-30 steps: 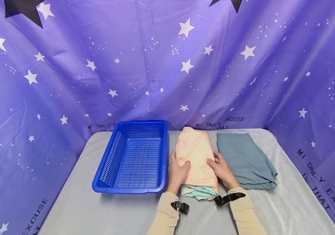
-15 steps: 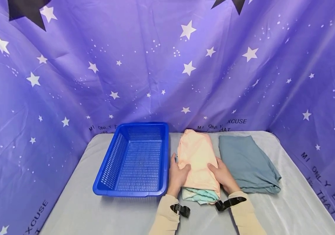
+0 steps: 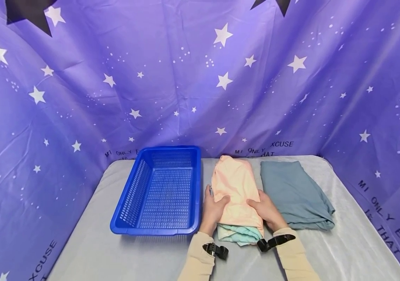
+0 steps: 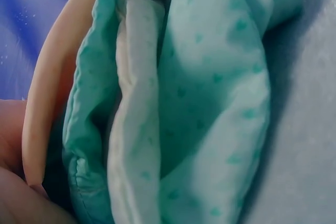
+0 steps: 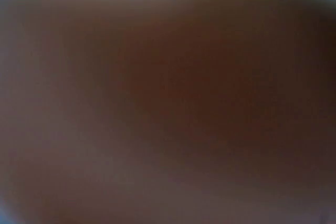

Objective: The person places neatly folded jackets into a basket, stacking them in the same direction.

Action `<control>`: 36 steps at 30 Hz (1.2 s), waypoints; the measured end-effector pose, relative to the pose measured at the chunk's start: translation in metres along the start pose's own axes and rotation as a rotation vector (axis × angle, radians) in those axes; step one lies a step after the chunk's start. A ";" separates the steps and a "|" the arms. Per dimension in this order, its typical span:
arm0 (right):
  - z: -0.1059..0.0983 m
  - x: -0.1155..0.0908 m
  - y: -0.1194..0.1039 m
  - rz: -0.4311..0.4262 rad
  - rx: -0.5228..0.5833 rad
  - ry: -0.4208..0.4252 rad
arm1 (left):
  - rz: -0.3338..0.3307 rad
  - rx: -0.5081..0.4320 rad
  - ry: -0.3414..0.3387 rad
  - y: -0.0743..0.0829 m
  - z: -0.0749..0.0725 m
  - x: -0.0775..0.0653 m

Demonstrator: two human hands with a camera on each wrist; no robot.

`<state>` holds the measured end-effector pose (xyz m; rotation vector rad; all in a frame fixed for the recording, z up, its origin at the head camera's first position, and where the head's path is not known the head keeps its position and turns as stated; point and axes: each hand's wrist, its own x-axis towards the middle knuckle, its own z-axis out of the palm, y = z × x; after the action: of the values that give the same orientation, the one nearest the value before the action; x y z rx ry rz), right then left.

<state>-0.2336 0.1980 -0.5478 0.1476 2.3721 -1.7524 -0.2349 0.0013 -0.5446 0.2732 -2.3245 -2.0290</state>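
Observation:
A peach folded cloth point(image 3: 236, 181) lies lengthwise on the table, with mint-green printed layers point(image 3: 238, 233) showing at its near end. My left hand point(image 3: 213, 212) grips its left edge, thumb on top and the other fingers down the side. On the opposite edge my right hand point(image 3: 269, 211) holds it likewise, its fingertips partly hidden. Close up in the left wrist view, the mint fabric point(image 4: 210, 93) hangs in loose folds beside the peach outer layer point(image 4: 58, 51). Only a dark blur fills the right wrist view.
To the left stands a blue perforated plastic basket point(image 3: 196, 195) with nothing in it. A blue-grey folded cloth point(image 3: 294, 195) lies right of the peach one. Purple star-printed curtains point(image 3: 175, 78) enclose the back and sides of the grey-covered table point(image 3: 151, 257).
The right hand has slid slightly toward me along the cloth's edge, and its raised fingers have tucked in against the side. The left hand keeps its hold. The head view has shifted a little.

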 end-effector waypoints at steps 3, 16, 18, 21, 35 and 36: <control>0.000 0.001 0.001 -0.004 0.023 -0.014 | -0.044 -0.036 -0.011 0.000 -0.001 0.000; -0.001 0.001 -0.001 0.020 0.107 -0.041 | -0.135 -0.296 -0.133 -0.004 -0.004 0.005; -0.001 0.000 -0.001 0.016 0.108 -0.042 | -0.131 -0.311 -0.155 -0.005 -0.004 0.004; -0.001 -0.001 -0.001 0.014 0.120 -0.040 | -0.120 -0.331 -0.178 -0.007 -0.005 0.003; -0.008 -0.004 -0.003 -0.026 0.142 -0.051 | -0.117 -0.393 -0.218 -0.009 -0.001 0.002; -0.008 -0.004 -0.003 -0.027 0.142 -0.050 | -0.116 -0.392 -0.219 -0.009 -0.001 0.002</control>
<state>-0.2311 0.2051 -0.5421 0.0910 2.2256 -1.9141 -0.2357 -0.0013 -0.5534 0.1775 -1.9892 -2.6313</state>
